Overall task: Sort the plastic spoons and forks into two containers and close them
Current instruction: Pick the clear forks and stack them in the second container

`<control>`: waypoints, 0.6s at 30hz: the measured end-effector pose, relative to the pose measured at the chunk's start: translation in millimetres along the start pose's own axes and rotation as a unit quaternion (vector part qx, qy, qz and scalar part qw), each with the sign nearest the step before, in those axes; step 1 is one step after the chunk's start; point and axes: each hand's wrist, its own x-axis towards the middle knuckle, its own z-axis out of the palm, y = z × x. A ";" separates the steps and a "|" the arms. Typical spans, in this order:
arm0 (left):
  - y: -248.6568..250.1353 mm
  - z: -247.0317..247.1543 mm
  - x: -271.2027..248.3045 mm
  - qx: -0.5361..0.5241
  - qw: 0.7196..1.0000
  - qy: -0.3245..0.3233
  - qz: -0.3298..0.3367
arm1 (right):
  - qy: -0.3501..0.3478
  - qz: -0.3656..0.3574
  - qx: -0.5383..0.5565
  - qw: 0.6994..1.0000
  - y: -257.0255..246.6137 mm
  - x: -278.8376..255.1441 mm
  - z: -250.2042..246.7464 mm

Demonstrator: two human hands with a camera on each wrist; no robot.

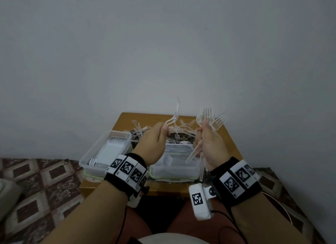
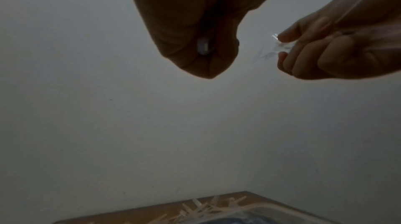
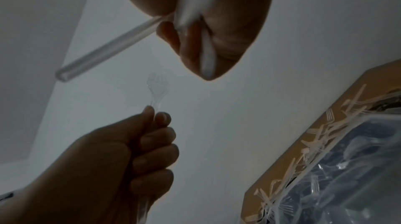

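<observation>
My left hand [image 1: 163,130] pinches a single clear plastic fork [image 1: 175,114] and holds it up above the table; in the right wrist view that fork [image 3: 157,87] sticks up from the left hand's fingertips [image 3: 152,112]. My right hand [image 1: 204,128] grips a bunch of clear forks [image 1: 213,118], tines up and handles hanging below the fist. More loose clear cutlery [image 1: 145,130] lies at the back of the table. The left container [image 1: 85,160] holds rows of white spoons [image 1: 116,141]. The right container [image 1: 195,168] holds clear forks [image 3: 314,183].
Both open containers stand side by side on a small wooden table [image 1: 116,187] against a plain wall. Pale green-rimmed lids [image 1: 92,177] lie under them. A patterned cloth [image 1: 36,180] lies to the left and right of the table.
</observation>
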 end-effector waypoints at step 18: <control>39.2 15.2 -2.2 -0.324 0.934 -0.065 -0.133 | -0.049 -0.057 0.075 0.994 12.5 -3.3 24.8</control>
